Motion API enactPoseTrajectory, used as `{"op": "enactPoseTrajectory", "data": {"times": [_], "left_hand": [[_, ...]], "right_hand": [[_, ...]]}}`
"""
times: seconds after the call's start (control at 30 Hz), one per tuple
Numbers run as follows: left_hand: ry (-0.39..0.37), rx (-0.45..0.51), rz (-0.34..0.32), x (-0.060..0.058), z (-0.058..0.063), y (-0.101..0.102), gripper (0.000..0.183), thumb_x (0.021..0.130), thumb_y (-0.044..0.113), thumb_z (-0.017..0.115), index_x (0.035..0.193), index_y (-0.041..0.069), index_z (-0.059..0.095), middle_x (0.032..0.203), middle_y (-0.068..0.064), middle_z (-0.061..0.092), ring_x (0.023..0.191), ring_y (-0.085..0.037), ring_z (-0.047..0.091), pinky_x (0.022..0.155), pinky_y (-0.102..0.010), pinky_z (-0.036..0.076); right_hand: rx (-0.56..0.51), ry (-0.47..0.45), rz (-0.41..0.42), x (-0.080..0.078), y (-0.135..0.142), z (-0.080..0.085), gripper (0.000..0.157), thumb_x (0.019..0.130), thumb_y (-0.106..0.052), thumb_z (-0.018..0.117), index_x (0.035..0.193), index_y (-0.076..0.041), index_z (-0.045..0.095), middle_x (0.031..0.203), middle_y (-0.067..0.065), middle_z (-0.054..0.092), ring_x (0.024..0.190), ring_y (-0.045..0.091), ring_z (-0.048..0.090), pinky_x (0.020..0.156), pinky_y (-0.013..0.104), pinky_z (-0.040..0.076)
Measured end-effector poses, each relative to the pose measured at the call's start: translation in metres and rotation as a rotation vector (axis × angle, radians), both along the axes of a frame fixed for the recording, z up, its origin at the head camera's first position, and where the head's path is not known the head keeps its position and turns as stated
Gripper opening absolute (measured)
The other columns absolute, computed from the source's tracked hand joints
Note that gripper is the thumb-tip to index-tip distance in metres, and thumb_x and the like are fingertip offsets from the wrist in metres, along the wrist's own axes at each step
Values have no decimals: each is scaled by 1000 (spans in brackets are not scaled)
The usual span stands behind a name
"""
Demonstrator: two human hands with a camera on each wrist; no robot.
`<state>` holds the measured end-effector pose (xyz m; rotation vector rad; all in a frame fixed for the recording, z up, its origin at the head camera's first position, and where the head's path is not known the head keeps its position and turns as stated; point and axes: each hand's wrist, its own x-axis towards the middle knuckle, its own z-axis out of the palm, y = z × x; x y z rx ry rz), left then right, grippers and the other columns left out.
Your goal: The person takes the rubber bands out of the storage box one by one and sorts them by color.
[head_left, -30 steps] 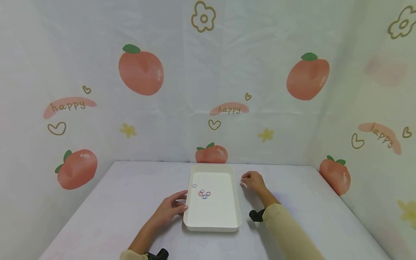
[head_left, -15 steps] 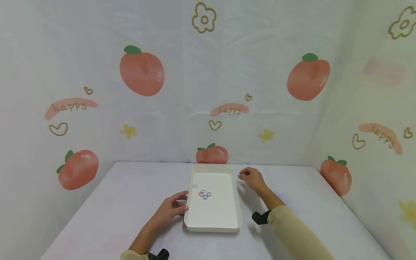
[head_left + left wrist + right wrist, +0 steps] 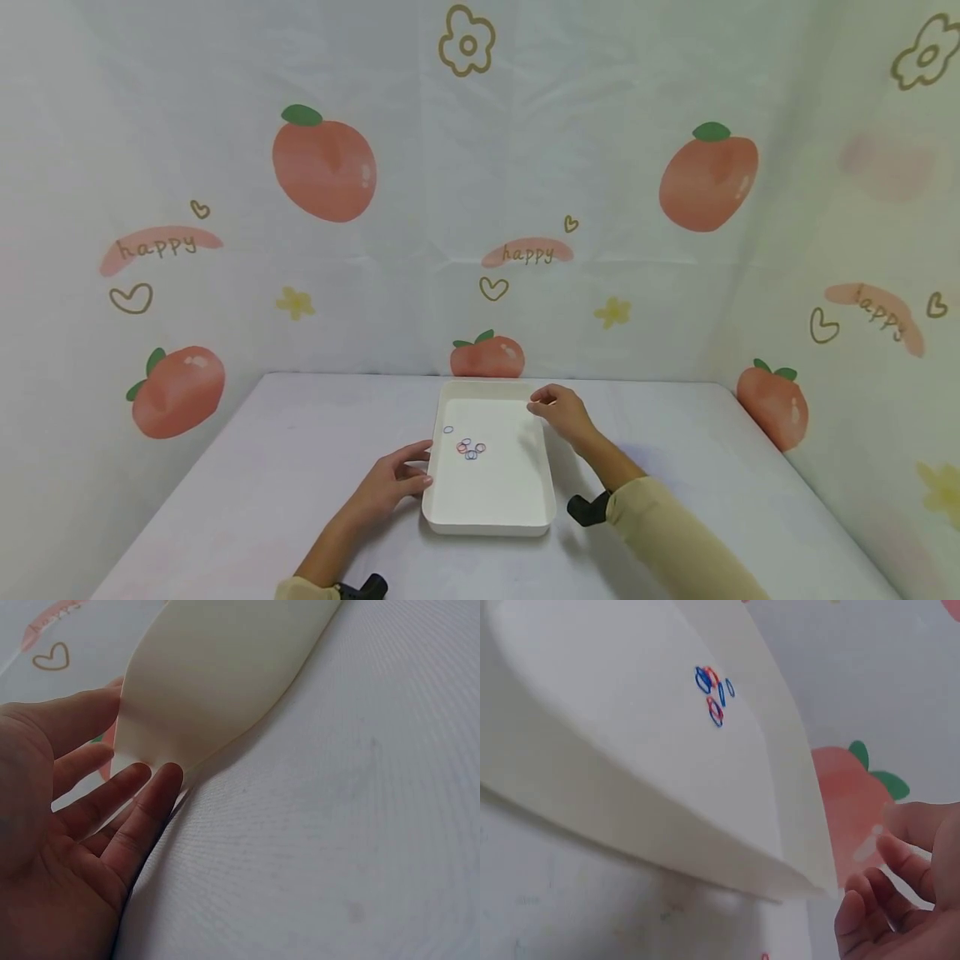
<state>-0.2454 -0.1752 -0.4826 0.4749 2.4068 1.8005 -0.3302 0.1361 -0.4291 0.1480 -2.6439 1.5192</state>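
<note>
A white rectangular tray (image 3: pixel 495 500) lies on the table. Several small thin rings (image 3: pixel 471 455), blue and red, are clustered on its floor left of the middle, with one bluish ring (image 3: pixel 445 430) apart near the left wall. My left hand (image 3: pixel 386 482) touches the tray's left side with spread fingers and thumb. Over the far right rim is my right hand (image 3: pixel 566 414), fingers bent and thumb near the index fingertip; I cannot tell if something small is between them. A red ring (image 3: pixel 765 957) shows on the table beside the tray in the right wrist view.
A pale cloth covers the table (image 3: pixel 315 433). Behind and to the right hangs a white curtain (image 3: pixel 420 167) printed with peaches, hearts and flowers. The tray's raised walls (image 3: pixel 802 750) stand between its floor and the tabletop.
My right hand has lifted off the table right of the tray and moved left over the rim. The ring left on the table is now covered by that hand in the head view.
</note>
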Motion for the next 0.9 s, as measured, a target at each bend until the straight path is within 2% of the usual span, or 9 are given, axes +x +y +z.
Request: {"op": "enactPoseTrajectory", "data": {"times": [0.37, 0.63, 0.83, 0.9], "left_hand": [[-22, -2, 19, 3, 1, 1, 61, 89, 11, 70, 142, -3, 44, 128, -24, 54, 98, -26, 64, 76, -30, 55], [-22, 8, 14, 3, 1, 1, 61, 89, 10, 69, 142, -4, 43, 128, -25, 54, 99, -28, 63, 76, -31, 56], [-23, -14, 35, 2, 2, 3, 60, 90, 9, 69, 143, -3, 43, 129, -25, 54, 100, -29, 63, 78, -32, 56], [-20, -18, 38, 7, 9, 5, 59, 90, 7, 67, 142, -5, 43, 128, -26, 54, 100, -31, 63, 78, -32, 56]], "right_hand": [[-6, -29, 75, 6, -21, 5, 16, 87, -11, 72, 99, -2, 66, 89, 6, 59, 77, 20, 55, 64, 31, 52], [58, -100, 138, 6, -33, 9, 28, 89, -14, 70, 112, 1, 62, 92, 6, 59, 83, 27, 58, 67, 31, 52], [72, -141, 236, -1, -41, 3, 28, 89, -13, 70, 113, 1, 63, 89, 6, 61, 80, 20, 59, 66, 30, 52], [73, -154, 266, -3, -44, 1, 26, 89, -11, 70, 111, 1, 64, 88, 6, 61, 78, 19, 59, 66, 31, 52]]}}
